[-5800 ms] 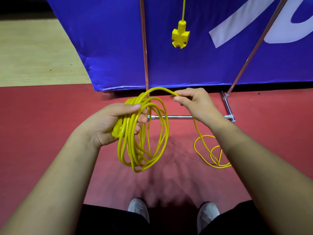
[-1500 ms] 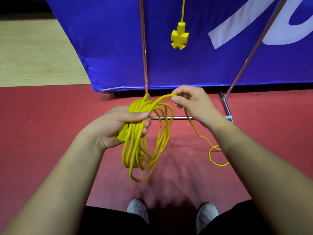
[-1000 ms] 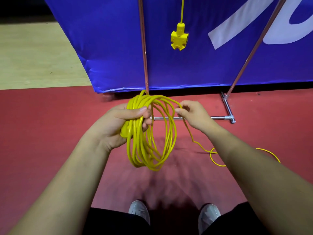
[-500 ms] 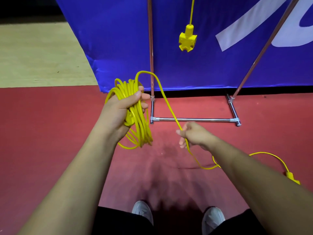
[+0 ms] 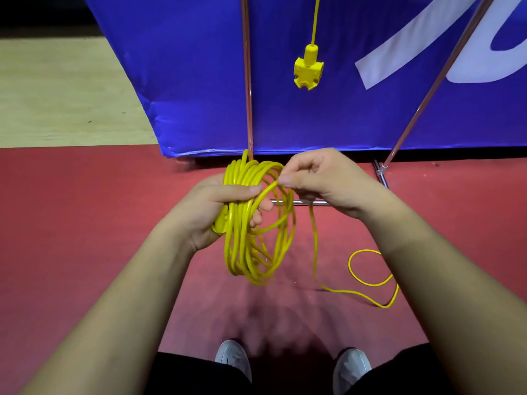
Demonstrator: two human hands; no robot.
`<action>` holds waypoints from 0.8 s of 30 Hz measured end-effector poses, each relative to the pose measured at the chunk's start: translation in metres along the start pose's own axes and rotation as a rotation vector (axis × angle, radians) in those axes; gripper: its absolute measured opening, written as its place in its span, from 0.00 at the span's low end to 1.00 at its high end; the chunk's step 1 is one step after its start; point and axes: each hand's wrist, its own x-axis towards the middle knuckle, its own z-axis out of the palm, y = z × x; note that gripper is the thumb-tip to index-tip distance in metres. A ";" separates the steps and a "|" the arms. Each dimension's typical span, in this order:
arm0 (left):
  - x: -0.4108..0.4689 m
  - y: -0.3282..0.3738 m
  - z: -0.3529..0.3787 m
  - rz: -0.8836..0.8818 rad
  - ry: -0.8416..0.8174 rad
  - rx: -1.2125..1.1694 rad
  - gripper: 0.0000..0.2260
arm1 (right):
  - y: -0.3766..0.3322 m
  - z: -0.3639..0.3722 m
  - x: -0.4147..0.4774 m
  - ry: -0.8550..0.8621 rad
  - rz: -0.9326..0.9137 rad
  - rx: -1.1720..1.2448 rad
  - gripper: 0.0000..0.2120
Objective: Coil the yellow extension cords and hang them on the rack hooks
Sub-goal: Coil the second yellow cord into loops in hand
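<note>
My left hand [image 5: 216,206] grips a coil of yellow extension cord [image 5: 258,246] with several loops hanging below the fist; a yellow plug end sits in the palm. My right hand [image 5: 322,178] pinches the running strand just right of the coil's top. From there the loose tail [image 5: 368,283] drops to the red floor and curls in one small loop by my right forearm. A second yellow cord hangs from above with its multi-outlet socket [image 5: 308,69] in front of the blue banner. The rack hooks are out of view.
The rack's two thin poles [image 5: 247,81] rise in front of the blue banner [image 5: 182,81], joined by a chrome base bar [image 5: 299,202] on the red floor [image 5: 71,223]. Pale flooring lies at far left. My shoes [image 5: 233,360] show at the bottom.
My right hand came up from low over the floor to the coil's top, laying another loop. My left hand lowered and moved right with the coil. The tail on the floor got shorter.
</note>
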 end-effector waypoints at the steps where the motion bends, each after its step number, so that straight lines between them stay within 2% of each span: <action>1: 0.000 0.001 0.002 0.016 -0.020 -0.018 0.07 | 0.006 -0.005 0.001 0.008 -0.007 0.021 0.03; 4: 0.000 0.002 0.007 0.044 -0.020 -0.082 0.05 | 0.029 -0.023 -0.002 -0.070 0.029 0.027 0.03; 6: -0.001 0.002 0.006 0.030 -0.001 -0.118 0.04 | 0.047 -0.032 -0.006 -0.117 0.115 0.066 0.06; 10: -0.001 -0.002 0.005 -0.004 -0.022 0.005 0.07 | 0.066 -0.039 -0.009 -0.136 0.183 0.170 0.06; 14: 0.000 0.000 0.005 0.043 0.122 -0.115 0.07 | 0.074 -0.043 -0.006 -0.208 0.243 -0.033 0.04; 16: -0.001 0.005 0.002 0.037 0.155 -0.148 0.08 | 0.078 -0.042 -0.005 -0.154 0.271 -0.130 0.01; 20: -0.010 0.007 0.004 -0.094 0.096 -0.058 0.09 | 0.070 -0.043 0.000 0.174 0.171 0.034 0.05; 22: -0.012 0.005 0.009 -0.150 0.050 -0.044 0.10 | 0.060 -0.042 0.003 0.230 0.131 0.079 0.06; 24: -0.012 0.003 0.011 -0.162 0.022 -0.063 0.10 | 0.049 -0.039 0.002 0.218 0.114 0.005 0.05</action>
